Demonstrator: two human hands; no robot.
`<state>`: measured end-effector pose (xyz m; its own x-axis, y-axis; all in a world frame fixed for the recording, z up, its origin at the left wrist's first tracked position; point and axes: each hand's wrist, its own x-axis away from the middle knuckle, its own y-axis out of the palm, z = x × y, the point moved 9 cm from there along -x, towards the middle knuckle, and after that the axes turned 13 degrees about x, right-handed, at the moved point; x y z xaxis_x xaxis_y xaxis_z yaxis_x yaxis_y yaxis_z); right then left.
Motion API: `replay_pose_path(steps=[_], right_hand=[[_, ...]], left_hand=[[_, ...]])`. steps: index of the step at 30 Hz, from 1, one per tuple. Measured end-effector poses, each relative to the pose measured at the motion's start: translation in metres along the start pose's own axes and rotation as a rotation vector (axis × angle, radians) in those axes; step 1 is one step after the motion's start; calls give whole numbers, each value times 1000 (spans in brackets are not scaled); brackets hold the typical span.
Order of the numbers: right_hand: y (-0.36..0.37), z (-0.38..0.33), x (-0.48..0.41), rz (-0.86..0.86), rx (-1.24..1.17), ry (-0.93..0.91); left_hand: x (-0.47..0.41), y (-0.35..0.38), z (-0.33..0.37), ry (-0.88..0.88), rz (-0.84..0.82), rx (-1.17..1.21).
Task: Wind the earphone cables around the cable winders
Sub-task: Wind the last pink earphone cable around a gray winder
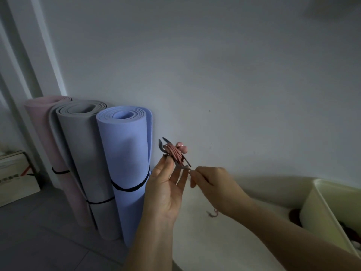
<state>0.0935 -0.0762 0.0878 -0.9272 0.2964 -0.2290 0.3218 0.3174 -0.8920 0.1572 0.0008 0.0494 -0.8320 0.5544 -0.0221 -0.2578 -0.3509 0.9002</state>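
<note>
Left hand [166, 184] grips the winder [161, 147], pink cable [174, 153] mostly wound on; right hand [214, 184] pinches its loose end, seemingly few turns left.

grey cable winder [163, 147]: thin flat strip, forked ends, tilted, held up mid-scene in left hand [166, 184] fingertips. pink earphone cable [174, 155]: many turns wound tight round winder's middle; pink earbuds [181, 148] bunched at coil's right; right hand [213, 188] pinches cable by winder's near end; loose tail [212, 212] dangles below, blurred.
</note>
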Motion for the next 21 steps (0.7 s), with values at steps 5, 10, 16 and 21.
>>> replay_pose_path(steps=[5,10,16,21], right_hand=[[-11,-11,3,-56,297,-141],[-33,-20,3,-52,485,-208],[-51,-29,2,-23,604,-281],[-45,-42,3,-61,666,-347]], left_hand=[[1,-9,4,20,106,-34],[3,-6,2,2,94,24],[1,-1,-5,-69,47,106],[6,4,-2,-17,20,-116]])
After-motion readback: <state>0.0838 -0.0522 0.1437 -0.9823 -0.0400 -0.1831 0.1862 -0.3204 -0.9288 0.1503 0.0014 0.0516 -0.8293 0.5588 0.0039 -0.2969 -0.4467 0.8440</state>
